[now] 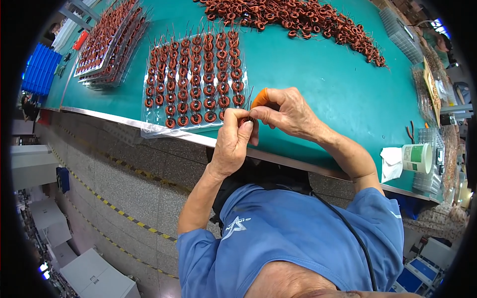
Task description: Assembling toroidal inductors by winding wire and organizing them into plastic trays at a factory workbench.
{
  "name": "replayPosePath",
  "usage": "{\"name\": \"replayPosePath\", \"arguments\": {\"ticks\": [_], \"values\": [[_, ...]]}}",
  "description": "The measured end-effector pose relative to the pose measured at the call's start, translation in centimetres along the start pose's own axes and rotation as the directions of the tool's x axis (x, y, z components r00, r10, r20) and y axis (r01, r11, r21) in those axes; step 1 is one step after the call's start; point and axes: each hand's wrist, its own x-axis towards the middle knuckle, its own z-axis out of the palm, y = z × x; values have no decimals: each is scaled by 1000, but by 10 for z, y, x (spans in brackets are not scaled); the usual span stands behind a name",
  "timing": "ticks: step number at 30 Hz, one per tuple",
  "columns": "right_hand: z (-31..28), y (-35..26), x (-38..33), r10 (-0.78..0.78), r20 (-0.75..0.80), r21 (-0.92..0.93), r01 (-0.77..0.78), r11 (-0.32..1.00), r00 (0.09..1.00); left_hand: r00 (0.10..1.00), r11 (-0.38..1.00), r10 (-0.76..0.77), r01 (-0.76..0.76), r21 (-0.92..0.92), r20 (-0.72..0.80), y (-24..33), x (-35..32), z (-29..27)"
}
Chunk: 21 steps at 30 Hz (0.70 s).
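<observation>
Both my hands, left hand (pixel 232 144) and right hand (pixel 283 111), pinch one copper coil (pixel 244 120) at the counter (pixel 318 84) edge; the tray (pixel 194 74) looks nearly full, a loose pile (pixel 298 20) remains.

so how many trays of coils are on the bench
2 spots: one clear tray of coils in front of the hands, and a stack of trays at far left; the stack's layers overlap, so its count is unclear.

Left hand (pixel 232 144) and right hand (pixel 283 111) meet fingertip to fingertip, fingers pinched shut; forearms enter from six and four o'clock.
</observation>
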Motion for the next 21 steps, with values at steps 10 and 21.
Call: {"name": "replayPosePath", "arguments": {"ticks": [10,21], "values": [[-21,51,22,187,-238,248,-127,960,953,959,988,17,-59,-144,-282,14,-8,-50],[-18,103,38,228,-319,214,-165,963,920,776,711,313,190,677,-547,12,-32,-196]]}}
